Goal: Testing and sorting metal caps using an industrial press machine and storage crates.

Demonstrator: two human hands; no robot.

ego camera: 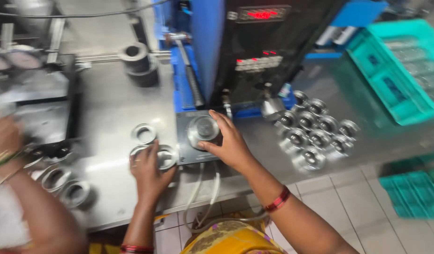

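Hands come first, near the camera. Left hand point(149, 171) lies flat on the metal table point(109, 108), with its fingers spread over two shiny rings point(166, 157) side by side. It presses on them more than it grips them, maybe to keep them from sliding. One more ring point(143, 133) sits just past them, untouched.

Right hand point(231, 143) reaches to the grey plate point(186, 150) at the foot of the machine point(264, 47). A round metal cup point(203, 128) sits on that plate. The thumb and fingers curl around the cup's right side and touch it, so it sits snug in its spot. The picture is blurry, so how tight the hold is cannot be told. White hoses point(203, 197) hang down from the plate's near edge.

On the near left, another person's arm point(33, 202) comes in, with more rings point(66, 186) beside it.

Right of the plate, a bunch of finished-looking cups point(315, 134) stands close together, easy to reach.

Farther back, the machine stands tall, black and blue, with red lights. Far right is a green crate point(400, 70). Far left, a dark round part point(137, 63) sits on the table.
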